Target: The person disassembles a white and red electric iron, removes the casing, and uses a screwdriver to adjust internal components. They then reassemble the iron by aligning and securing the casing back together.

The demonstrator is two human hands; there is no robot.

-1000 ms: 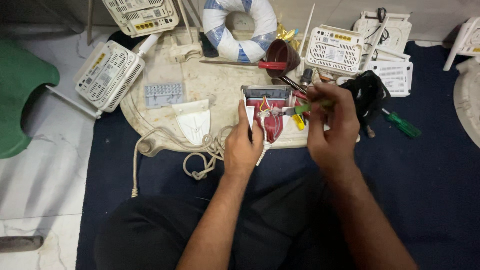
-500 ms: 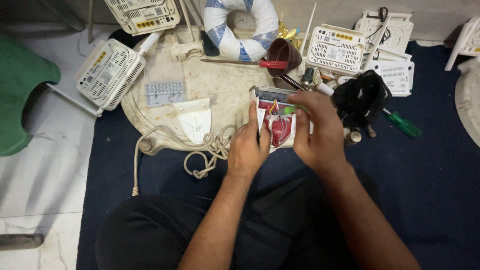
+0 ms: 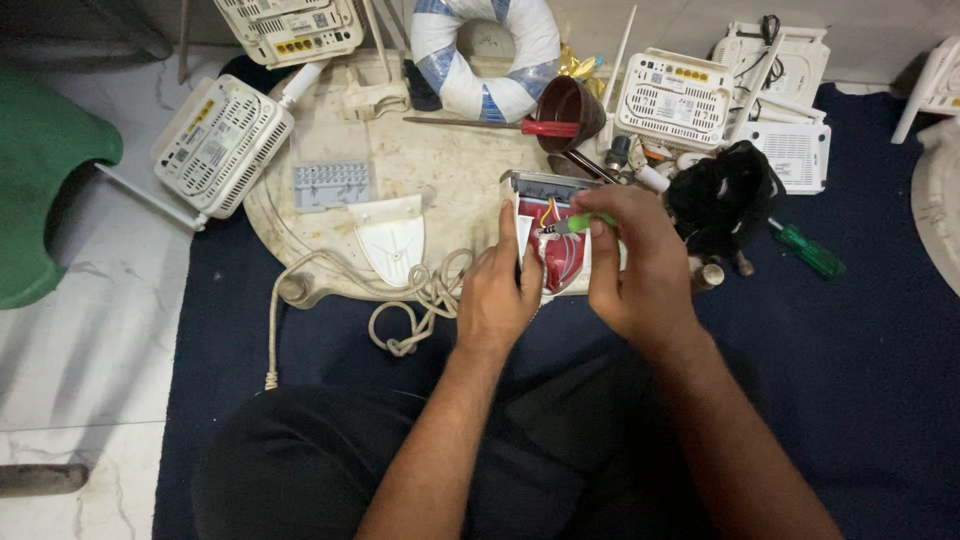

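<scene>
- Green plastic stool (image 3: 40, 190) sits far left of the grip, out of the work area.
- White router (image 3: 222, 145) with its antennas lies left, parked off the round worktop's (image 3: 440, 170) edge, so the centre of the worktop stays free.
- Grey port strip (image 3: 330, 185) and white cover (image 3: 392, 238) lie just left of the grip, likely pulled parts kept in reach.
- Coiled cord (image 3: 415, 300) trails below-left, loose.
- Left hand (image 3: 497, 295): grip closed around the opened device (image 3: 555, 235), thumb up its left edge, bracing it upright against the worktop edge.
- Right hand (image 3: 635, 270): narrow fingertip grip on the green-handled screwdriver (image 3: 580, 224), tip pointing left into the red-wired interior.
- Green screwdriver (image 3: 812, 252) lies well right of the grip, on the dark mat (image 3: 880, 380).
</scene>
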